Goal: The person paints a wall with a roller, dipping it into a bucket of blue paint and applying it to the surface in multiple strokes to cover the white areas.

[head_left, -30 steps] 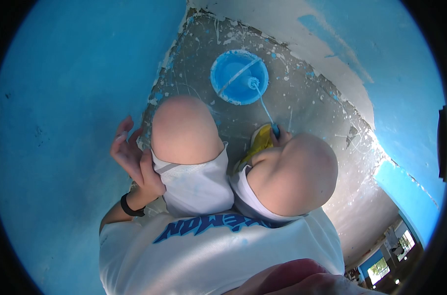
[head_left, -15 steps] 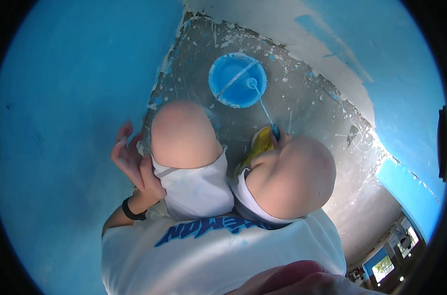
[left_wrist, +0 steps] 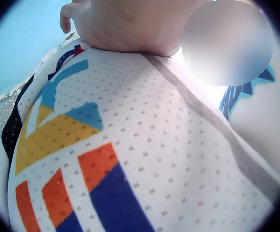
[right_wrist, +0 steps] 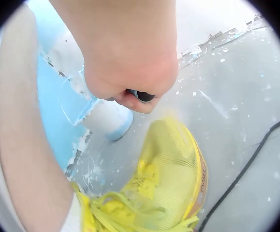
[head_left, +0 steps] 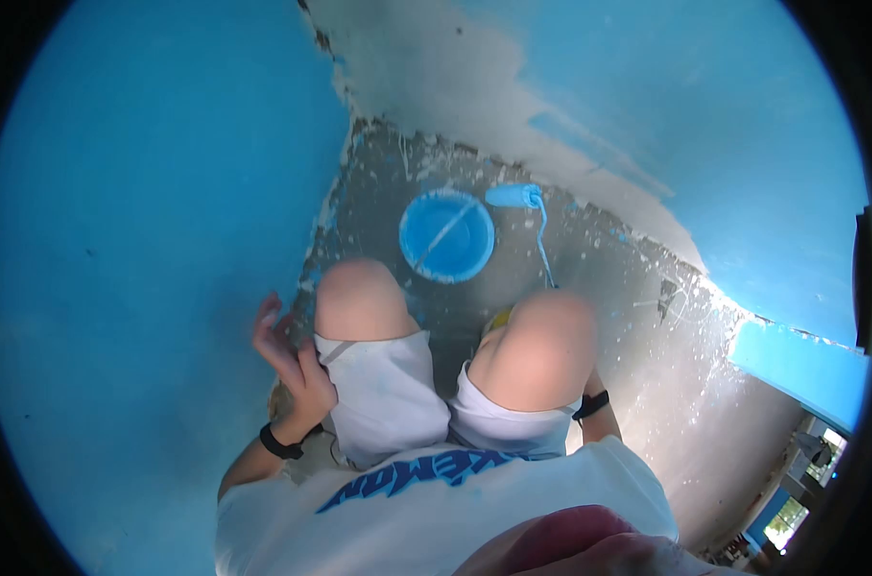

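In the right wrist view my right hand [right_wrist: 130, 72] grips a paint roller's handle [right_wrist: 146, 96], its dark end showing between the curled fingers. My right knee hides that hand in the head view. The roller's blue-coated sleeve [head_left: 514, 196] is up beside the bucket's right rim, with its thin bent frame [head_left: 543, 240] running down to the knee. Blue paint coats the inside of the bucket [head_left: 476, 248], and a pale bar crosses its mouth. My left hand [head_left: 299, 363] rests at the outer side of my left thigh, fingers loosely bent and holding nothing.
A blue wall [head_left: 148, 240] rises close on the left. The wall ahead has a bare pale strip [head_left: 436, 96] above the paint-spattered floor [head_left: 637, 384]. A yellow shoe [right_wrist: 171, 169] stands beneath my right hand, and a black cable [right_wrist: 246, 179] lies nearby.
The roller has come out of the bucket and moved up and right, toward the wall ahead. The head view has tilted up, so the bucket appears lower. My left hand keeps its place by the thigh.
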Tool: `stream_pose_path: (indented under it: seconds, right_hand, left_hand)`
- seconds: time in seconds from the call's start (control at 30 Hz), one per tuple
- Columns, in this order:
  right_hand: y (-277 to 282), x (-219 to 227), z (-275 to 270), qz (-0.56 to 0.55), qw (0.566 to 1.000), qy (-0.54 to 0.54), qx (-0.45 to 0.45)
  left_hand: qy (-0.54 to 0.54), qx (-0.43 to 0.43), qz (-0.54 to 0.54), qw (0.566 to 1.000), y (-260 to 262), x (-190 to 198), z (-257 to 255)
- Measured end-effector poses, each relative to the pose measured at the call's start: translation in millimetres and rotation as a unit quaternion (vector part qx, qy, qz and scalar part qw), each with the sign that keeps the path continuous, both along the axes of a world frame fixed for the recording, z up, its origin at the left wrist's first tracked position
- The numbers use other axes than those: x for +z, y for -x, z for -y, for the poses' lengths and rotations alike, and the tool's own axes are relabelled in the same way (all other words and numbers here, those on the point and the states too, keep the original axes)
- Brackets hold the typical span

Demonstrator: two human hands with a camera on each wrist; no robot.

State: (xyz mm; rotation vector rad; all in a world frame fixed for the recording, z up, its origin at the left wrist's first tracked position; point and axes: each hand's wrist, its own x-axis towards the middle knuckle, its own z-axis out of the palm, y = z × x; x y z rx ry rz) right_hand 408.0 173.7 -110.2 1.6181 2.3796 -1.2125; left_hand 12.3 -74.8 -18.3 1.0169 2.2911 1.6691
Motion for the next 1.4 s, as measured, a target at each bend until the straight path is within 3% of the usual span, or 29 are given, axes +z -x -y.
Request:
stream_pose_path:
  seconds: [0.1, 0.13, 0.17, 0.23, 0.27, 0.33, 0.4, 0.47, 0.5, 0.57, 0.63, 0.73, 0.83, 1.03, 1.2, 1.33, 1.4]
  right_hand:
    - [66, 36, -56, -0.037, 0.999, -0.037, -0.006]
    - [64, 47, -67, -0.129, 0.986, -0.106, 0.002]
    - [77, 68, -79, -0.148, 0.980, -0.130, 0.007]
    - [99, 129, -100, -0.169, 0.978, -0.121, 0.027]
    - [111, 151, -112, -0.177, 0.974, -0.127, 0.057]
    - [140, 205, -120, -0.199, 0.969, -0.127, 0.070]
    - [175, 252, -127, -0.227, 0.961, -0.130, 0.087]
    - [210, 283, -134, -0.247, 0.964, -0.030, 0.097]
    - [227, 295, -135, -0.253, 0.961, -0.041, 0.101]
    - [260, 317, -136, -0.267, 0.955, -0.039, 0.127]
    - [287, 336, -131, -0.263, 0.948, -0.078, 0.159]
    - [310, 328, -133, -0.256, 0.949, -0.098, 0.158]
    - [292, 284, -144, -0.270, 0.950, -0.102, 0.121]
    - [173, 207, -133, -0.225, 0.968, -0.109, -0.014]
    - [111, 212, -108, -0.198, 0.973, -0.049, -0.113]
    - [130, 227, -100, -0.187, 0.974, -0.073, -0.102]
    - [156, 244, -94, -0.157, 0.982, -0.090, -0.054]
  left_hand:
    - [0.005, 0.005, -0.015, 1.000, 10, -4, -15]
    - [0.003, 0.006, -0.019, 1.000, 6, -5, -13]
    - [-0.023, 0.011, -0.037, 0.999, 7, -9, -13]
    - [0.050, -0.014, -0.090, 0.995, 14, -8, -25]
    - [0.036, -0.012, -0.100, 0.994, 17, -1, -35]
    - [0.108, -0.038, -0.114, 0.987, 12, 13, -50]
    - [0.101, -0.049, -0.122, 0.986, 14, 20, -70]
    - [0.118, -0.099, -0.125, 0.980, 28, 16, -93]
    - [0.108, -0.096, -0.132, 0.981, 29, 15, -99]
    - [0.182, -0.167, -0.229, 0.941, 23, 30, -113]
    - [0.182, -0.163, -0.228, 0.943, 31, 23, -117]
    - [0.172, -0.160, -0.199, 0.951, 32, 10, -115]
    - [0.149, -0.154, -0.181, 0.960, 32, 11, -111]
    - [0.138, -0.155, -0.146, 0.967, 21, 29, -93]
    - [0.112, -0.158, -0.143, 0.970, 24, 27, -95]
    - [0.078, -0.176, -0.165, 0.967, 23, 28, -105]
    - [0.080, -0.173, -0.161, 0.968, 22, 28, -107]
